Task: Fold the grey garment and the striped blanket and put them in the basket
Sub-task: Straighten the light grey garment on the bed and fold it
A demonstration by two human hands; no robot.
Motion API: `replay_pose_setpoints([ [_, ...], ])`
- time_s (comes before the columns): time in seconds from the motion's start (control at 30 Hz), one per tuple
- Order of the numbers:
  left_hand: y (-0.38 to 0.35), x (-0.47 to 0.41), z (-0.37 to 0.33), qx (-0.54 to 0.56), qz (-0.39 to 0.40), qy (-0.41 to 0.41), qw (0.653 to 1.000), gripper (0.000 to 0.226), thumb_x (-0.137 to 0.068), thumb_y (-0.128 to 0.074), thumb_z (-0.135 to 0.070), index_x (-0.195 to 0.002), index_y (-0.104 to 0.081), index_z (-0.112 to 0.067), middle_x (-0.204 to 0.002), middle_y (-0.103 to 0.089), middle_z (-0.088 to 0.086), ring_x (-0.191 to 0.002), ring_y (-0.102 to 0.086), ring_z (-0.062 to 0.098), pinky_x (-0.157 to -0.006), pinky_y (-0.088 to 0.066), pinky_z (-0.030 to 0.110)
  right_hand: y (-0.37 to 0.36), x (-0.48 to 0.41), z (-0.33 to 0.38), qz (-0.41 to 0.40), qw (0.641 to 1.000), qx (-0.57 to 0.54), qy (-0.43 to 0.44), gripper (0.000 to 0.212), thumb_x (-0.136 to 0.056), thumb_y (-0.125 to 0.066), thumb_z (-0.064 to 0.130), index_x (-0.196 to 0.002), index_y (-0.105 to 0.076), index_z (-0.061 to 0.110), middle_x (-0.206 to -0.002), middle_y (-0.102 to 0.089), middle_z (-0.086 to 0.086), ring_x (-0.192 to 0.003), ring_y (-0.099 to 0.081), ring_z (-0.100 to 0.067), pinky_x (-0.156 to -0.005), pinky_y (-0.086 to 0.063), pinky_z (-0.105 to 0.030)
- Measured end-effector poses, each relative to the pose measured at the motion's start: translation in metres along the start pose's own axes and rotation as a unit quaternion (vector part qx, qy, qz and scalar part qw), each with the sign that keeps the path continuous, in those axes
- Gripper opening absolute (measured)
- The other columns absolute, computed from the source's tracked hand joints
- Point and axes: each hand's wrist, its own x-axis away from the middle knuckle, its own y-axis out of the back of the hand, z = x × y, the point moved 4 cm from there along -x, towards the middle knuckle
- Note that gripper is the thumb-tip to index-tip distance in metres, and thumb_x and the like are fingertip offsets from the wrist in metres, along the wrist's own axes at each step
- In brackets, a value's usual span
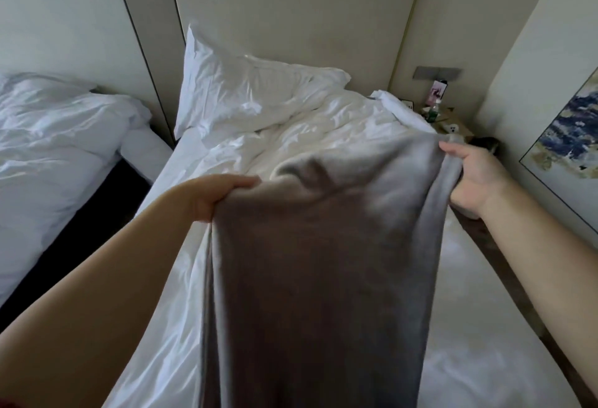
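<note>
The grey garment (310, 271) hangs in front of me over the bed, stretched between both hands and reaching down past the bottom of the view. My left hand (216, 195) grips its upper left edge. My right hand (472, 177) grips its upper right corner, fingers curled round the cloth. The top edge sags between the two hands. Neither the striped blanket nor the basket is in view.
Below the garment lies a bed with a crumpled white duvet (291, 135) and a pillow (239, 93) against the headboard wall. A second white bed (55, 148) stands at left across a dark gap. A nightstand (449, 122) with bottles is at right, beside a framed picture (569, 135).
</note>
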Motion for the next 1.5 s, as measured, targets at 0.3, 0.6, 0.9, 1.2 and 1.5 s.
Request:
replay_pose_setpoints([
  [0.3,0.003,-0.001,-0.063,0.207,-0.165,-0.272,0.925,0.041,-0.087,-0.053,0.002,-0.114,-0.062,-0.029,-0.1,-0.065,0.009,-0.08,-0.062,0.016,-0.074,-0.055,0.028,-0.033,-0.014,0.037,-0.086,0.988,0.049,0.118,0.032,-0.078,-0.045,-0.012,-0.104,-0.064,-0.004,-0.096,-0.067,-0.016,-0.088,-0.067,-0.025,-0.082,-0.055,-0.033],
  [0.6,0.025,-0.041,0.092,0.221,-0.263,-0.133,0.93,0.03,-0.084,-0.066,-0.005,-0.108,-0.067,-0.023,-0.094,-0.068,0.005,-0.076,-0.064,0.013,-0.064,-0.053,0.024,0.068,-0.014,-0.118,-0.19,0.978,0.064,-0.049,0.018,-0.093,-0.041,0.002,-0.09,-0.058,0.006,-0.087,-0.059,-0.011,-0.076,-0.059,-0.023,-0.077,-0.049,-0.037],
  [0.9,-0.004,-0.017,0.371,-0.507,0.096,0.307,0.8,0.037,-0.095,-0.05,-0.024,-0.122,-0.061,-0.002,-0.108,-0.065,0.011,-0.092,-0.062,0.021,-0.077,-0.046,0.025,0.204,0.102,-0.376,-0.066,0.714,0.528,-0.456,0.03,-0.095,-0.045,0.006,-0.117,-0.059,-0.007,-0.112,-0.064,-0.022,-0.099,-0.063,-0.033,-0.082,-0.053,-0.037],
  [1.2,0.002,-0.056,0.385,-0.457,-0.066,0.336,0.821,0.023,-0.094,-0.05,-0.017,-0.104,-0.066,-0.004,-0.096,-0.066,0.01,-0.089,-0.067,0.022,-0.067,-0.054,0.025,0.194,0.064,-0.393,-0.093,0.622,0.662,-0.407,0.042,-0.089,-0.053,0.018,-0.124,-0.053,-0.007,-0.129,-0.055,-0.025,-0.118,-0.057,-0.034,-0.092,-0.047,-0.035],
  [1.5,0.003,-0.153,0.339,-0.316,-0.249,0.198,0.894,0.023,-0.09,-0.053,-0.029,-0.097,-0.069,-0.014,-0.095,-0.068,0.009,-0.09,-0.06,0.03,-0.074,-0.039,0.026,0.105,-0.067,-0.37,-0.094,0.726,0.654,-0.191,0.03,-0.085,-0.053,0.009,-0.114,-0.061,0.005,-0.124,-0.059,-0.022,-0.118,-0.054,-0.037,-0.092,-0.044,-0.034],
])
